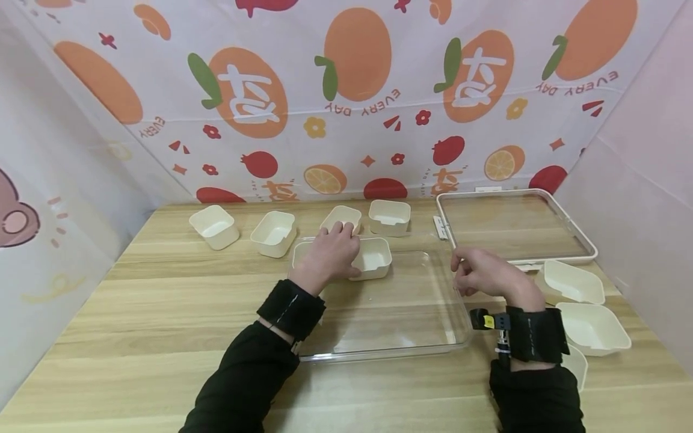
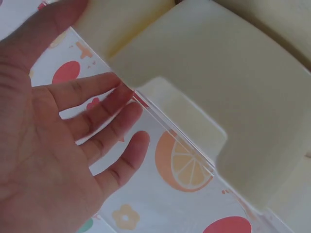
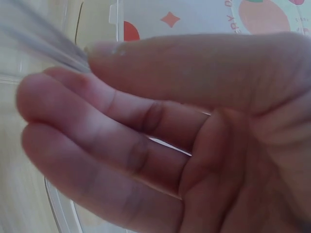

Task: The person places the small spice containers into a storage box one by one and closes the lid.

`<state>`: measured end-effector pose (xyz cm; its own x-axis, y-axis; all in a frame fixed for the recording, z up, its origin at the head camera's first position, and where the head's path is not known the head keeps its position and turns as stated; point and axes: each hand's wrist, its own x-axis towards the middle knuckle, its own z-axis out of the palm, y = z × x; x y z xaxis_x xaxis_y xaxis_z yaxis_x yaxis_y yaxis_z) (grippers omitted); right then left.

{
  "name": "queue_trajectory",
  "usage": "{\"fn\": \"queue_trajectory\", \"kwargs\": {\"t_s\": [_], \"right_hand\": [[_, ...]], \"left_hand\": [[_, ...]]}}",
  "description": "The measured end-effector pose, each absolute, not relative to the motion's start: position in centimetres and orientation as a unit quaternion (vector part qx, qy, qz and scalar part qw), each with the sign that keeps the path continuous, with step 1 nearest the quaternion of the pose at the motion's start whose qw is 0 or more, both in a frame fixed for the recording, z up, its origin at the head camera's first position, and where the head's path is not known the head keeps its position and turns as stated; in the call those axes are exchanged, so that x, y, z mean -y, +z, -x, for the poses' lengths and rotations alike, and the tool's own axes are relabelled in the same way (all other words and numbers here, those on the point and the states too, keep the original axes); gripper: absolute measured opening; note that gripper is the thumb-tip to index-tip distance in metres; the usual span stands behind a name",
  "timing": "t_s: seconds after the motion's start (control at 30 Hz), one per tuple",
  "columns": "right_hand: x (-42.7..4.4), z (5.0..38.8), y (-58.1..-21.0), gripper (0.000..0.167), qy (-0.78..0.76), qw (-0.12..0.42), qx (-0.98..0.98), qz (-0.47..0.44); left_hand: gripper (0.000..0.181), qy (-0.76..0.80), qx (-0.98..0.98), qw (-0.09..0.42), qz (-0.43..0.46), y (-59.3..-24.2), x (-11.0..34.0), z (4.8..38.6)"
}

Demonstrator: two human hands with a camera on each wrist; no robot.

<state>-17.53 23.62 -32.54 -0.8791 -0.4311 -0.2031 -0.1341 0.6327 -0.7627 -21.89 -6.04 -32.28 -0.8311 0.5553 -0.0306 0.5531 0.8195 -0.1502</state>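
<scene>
A clear plastic storage box lies on the table, with two cream plastic bins standing side by side at its far left corner. My left hand reaches over these bins and partly hides the left one. In the left wrist view, its fingers are extended, with fingertips at the clear rim beside a notched cream bin. The right bin shows beside that hand in the head view. My right hand pinches the box's right rim between thumb and fingers.
Behind the box stand several cream bins. A clear lid with a white frame lies at the back right. More cream bins stand beside my right forearm. A fruit-printed cloth hangs along the table's far edge.
</scene>
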Motion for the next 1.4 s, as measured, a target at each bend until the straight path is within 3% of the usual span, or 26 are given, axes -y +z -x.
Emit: {"fn": "queue_trajectory", "kwargs": {"t_s": [0.5, 0.63, 0.8, 1.03, 1.4], "right_hand": [[-22.9, 17.7, -32.3, 0.011, -0.384, 0.209, -0.889, 0.133], [-22.8, 17.6, -32.4, 0.012, -0.387, 0.210, -0.888, 0.133], [-22.8, 17.7, -32.3, 0.011, -0.383, 0.214, -0.889, 0.135], [-23.2, 17.8, -31.9, 0.011, -0.376, 0.213, -0.892, 0.131], [-23.5, 17.6, -32.1, 0.009, -0.376, 0.214, -0.893, 0.123]], "left_hand": [[0.046, 0.085, 0.957, -0.005, 0.277, -32.6, 6.5, 22.0], [0.063, 0.038, 0.962, -0.045, 0.267, -31.9, 7.0, 21.7], [0.083, -0.157, 0.955, -0.111, 0.224, -28.8, 10.1, 21.0], [0.074, -0.204, 0.964, -0.023, 0.170, -25.6, 16.2, 21.1], [0.059, -0.177, 0.980, 0.088, 0.030, -28.1, 22.8, 22.6]]}}
